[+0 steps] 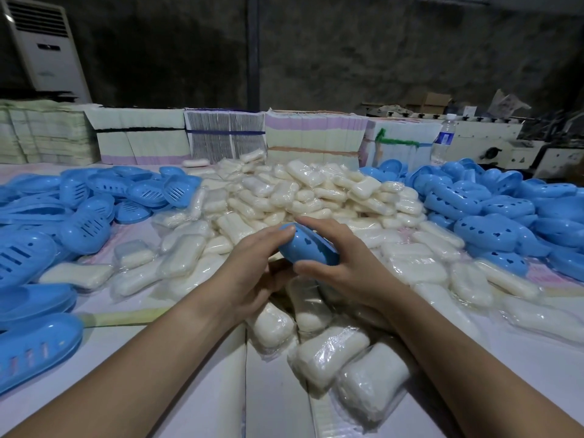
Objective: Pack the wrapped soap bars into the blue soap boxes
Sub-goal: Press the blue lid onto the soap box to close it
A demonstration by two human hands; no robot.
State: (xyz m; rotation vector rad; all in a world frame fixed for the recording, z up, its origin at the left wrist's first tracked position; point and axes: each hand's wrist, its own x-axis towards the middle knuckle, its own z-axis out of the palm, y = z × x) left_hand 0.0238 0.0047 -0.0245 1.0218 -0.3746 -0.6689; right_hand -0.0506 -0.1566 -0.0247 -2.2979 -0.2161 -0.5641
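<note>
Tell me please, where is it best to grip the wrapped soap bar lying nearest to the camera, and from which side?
Probably across its two long sides. The wrapped soap bar lies flat on the table, long and narrow, with loose film at its ends. Come from above with the right hand, once that hand lets go of the blue soap box.

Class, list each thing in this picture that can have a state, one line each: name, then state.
blue soap box: shut, tilted, held off the table between both hands
left hand: gripping the box's left end
right hand: gripping the box's right end
wrapped soap bars: sealed in clear film, heaped loose
slotted box halves: open, piled at left
water bottle: upright, capped
</note>
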